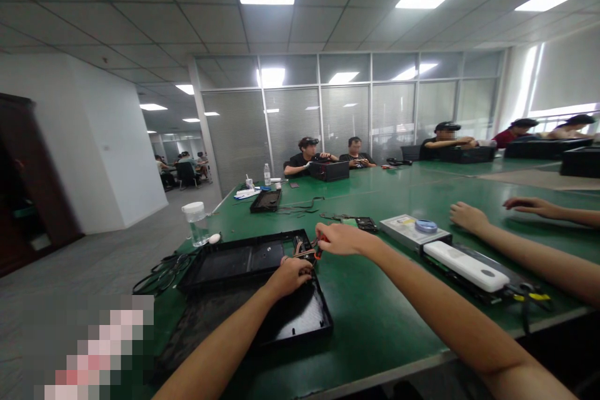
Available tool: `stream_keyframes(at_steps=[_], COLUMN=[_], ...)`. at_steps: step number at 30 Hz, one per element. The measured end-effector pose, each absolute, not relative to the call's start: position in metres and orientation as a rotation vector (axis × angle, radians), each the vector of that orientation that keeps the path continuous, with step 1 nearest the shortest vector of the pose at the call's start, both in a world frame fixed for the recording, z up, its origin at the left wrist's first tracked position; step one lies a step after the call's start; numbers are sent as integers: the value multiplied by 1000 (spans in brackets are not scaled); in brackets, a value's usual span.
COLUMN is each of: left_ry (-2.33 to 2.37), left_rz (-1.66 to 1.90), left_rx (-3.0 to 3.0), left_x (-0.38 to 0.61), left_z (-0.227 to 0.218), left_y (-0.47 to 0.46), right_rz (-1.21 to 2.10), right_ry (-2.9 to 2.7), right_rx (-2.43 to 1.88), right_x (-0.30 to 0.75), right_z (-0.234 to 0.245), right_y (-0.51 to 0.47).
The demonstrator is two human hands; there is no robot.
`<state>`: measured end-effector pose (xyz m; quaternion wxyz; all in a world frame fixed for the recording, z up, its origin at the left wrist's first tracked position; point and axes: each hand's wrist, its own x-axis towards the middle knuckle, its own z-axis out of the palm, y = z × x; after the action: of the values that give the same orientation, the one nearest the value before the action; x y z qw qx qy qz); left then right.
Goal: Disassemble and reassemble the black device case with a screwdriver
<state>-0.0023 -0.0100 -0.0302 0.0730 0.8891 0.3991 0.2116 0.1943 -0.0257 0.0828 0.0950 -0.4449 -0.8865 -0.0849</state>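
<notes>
A black open case [267,253] lies on the green table in front of me, with a flat black panel [309,309] on its near side. Brown and grey wires [304,252] bunch up at the case's right end. My left hand [293,275] has its fingers curled beside these wires; what is between the fingertips is hidden. My right hand [342,239] is closed around a small tool with a red-orange handle [320,247], held over the right end of the case. Its tip is too small to make out.
Black cables [164,275] and a clear jar with a white lid [195,225] stand left. To the right are a silver metal box [407,231], a white device [466,265] and another person's hands [469,217]. Co-workers sit along the far side of the green table [375,337].
</notes>
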Motion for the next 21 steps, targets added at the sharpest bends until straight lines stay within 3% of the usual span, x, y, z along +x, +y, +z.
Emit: stream_keyframes(at_steps=[5, 12, 16, 21], left_ry=[1168, 1054, 917, 873], left_rz=[660, 579, 476, 611], left_rx=[2743, 2917, 2960, 2998], left_x=[-4, -5, -5, -5], left_z=[-29, -33, -36, -28], left_y=[-12, -9, -12, -22], right_rz=[-30, 906, 1280, 1516], right_ry=[-2359, -1260, -805, -762], right_rx=[-1154, -882, -735, -570], right_x=[225, 271, 266, 242], right_z=[46, -22, -31, -28], right_y=[-4, 52, 61, 51])
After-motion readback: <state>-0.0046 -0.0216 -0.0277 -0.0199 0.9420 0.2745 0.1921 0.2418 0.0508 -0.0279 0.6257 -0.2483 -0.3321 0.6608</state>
